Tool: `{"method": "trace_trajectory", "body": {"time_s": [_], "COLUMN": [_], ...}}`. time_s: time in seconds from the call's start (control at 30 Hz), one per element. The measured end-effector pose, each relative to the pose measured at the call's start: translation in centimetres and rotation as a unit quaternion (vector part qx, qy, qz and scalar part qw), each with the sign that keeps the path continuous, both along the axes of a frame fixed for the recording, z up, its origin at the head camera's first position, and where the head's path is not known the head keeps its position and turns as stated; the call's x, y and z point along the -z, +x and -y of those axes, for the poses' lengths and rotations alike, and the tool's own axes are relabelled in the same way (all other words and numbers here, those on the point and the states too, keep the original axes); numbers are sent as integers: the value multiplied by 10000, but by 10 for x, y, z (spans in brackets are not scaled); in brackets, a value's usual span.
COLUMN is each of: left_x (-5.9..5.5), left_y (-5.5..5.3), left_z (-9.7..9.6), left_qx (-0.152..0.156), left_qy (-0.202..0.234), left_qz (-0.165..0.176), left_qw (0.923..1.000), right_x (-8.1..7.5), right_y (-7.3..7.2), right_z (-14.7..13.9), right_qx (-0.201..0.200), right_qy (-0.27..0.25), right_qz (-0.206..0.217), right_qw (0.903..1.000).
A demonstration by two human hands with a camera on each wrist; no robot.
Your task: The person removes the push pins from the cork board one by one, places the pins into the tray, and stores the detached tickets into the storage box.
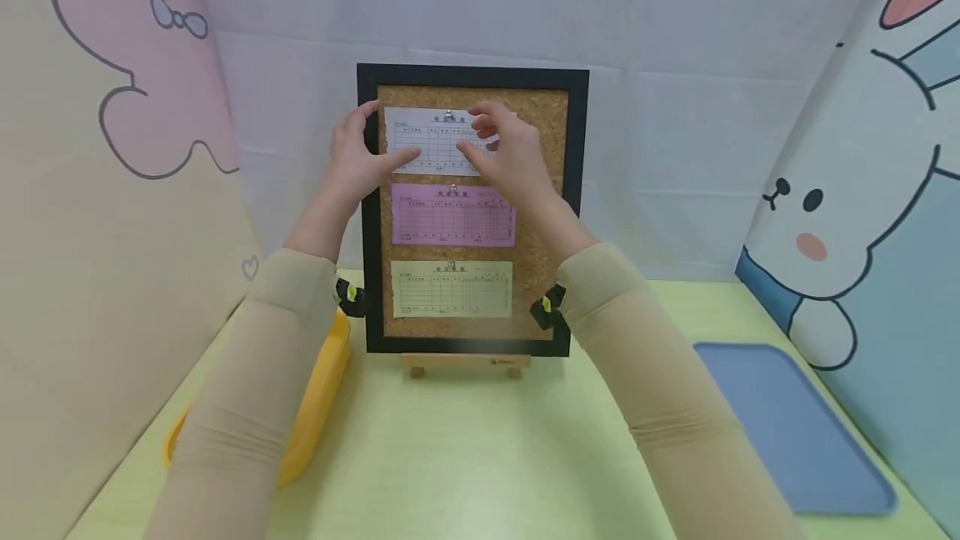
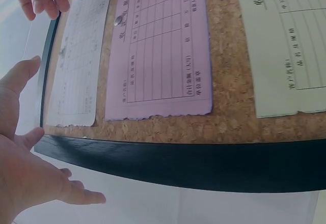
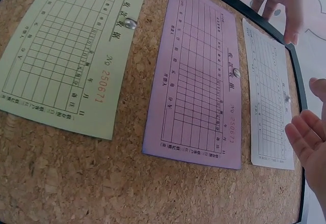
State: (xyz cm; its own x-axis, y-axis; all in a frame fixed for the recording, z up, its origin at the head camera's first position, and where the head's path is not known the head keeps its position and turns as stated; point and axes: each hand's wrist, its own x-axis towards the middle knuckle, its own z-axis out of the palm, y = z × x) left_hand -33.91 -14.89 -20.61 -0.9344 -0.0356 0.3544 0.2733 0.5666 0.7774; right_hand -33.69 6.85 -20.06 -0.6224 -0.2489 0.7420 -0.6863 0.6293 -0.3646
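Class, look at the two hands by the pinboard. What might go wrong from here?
1. The white slip hangs by one visible pin, so a brush from the right hand might swing it askew.
2. The board appears to rest on a small stand; a push from the left hand might tip it.

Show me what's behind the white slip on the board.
The white slip hangs with a silver pin near its top against the corkboard; cork shows around its edges. Whatever lies directly beneath the slip is covered, so I cannot tell.
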Motion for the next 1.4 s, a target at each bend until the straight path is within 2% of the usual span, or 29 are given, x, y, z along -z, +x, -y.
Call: {"method": "trace_trajectory", "body": {"time_s": [0.17, 0.33, 0.5, 0.6, 0.73, 0.83, 1.1, 1.4], "left_x": [-9, -13, -10, -10, -11, -9, 4, 5], "left_y": [-6, -13, -18, -20, -23, -25, -30, -33], "left_z": [-1, -3, -2, -1, -2, -3, -2, -5], "left_qx": [-87, -146, -266, -378, -525, -507, -424, -575], "left_qy": [43, 178, 265, 337, 112, -24, 316, 428], "left_qz": [206, 270, 279, 258, 328, 295, 114, -68], "left_qw": [9997, 9994, 9989, 9984, 9980, 9983, 9985, 9974], "right_x": [-6, -9, -6, -5, -5, -6, -10, -16], "right_y": [-8, -14, -20, -23, -27, -29, -33, -37], "right_z": [10, 17, 22, 24, 26, 27, 33, 41], "right_qx": [194, 576, 1029, 1189, 1371, 1532, 2031, 2438], "right_qy": [245, 170, 134, 100, 76, 24, 319, 416], "right_qz": [136, 404, 693, 730, 782, 840, 1016, 1094], "right_qw": [9994, 9974, 9922, 9902, 9874, 9846, 9733, 9627]}}
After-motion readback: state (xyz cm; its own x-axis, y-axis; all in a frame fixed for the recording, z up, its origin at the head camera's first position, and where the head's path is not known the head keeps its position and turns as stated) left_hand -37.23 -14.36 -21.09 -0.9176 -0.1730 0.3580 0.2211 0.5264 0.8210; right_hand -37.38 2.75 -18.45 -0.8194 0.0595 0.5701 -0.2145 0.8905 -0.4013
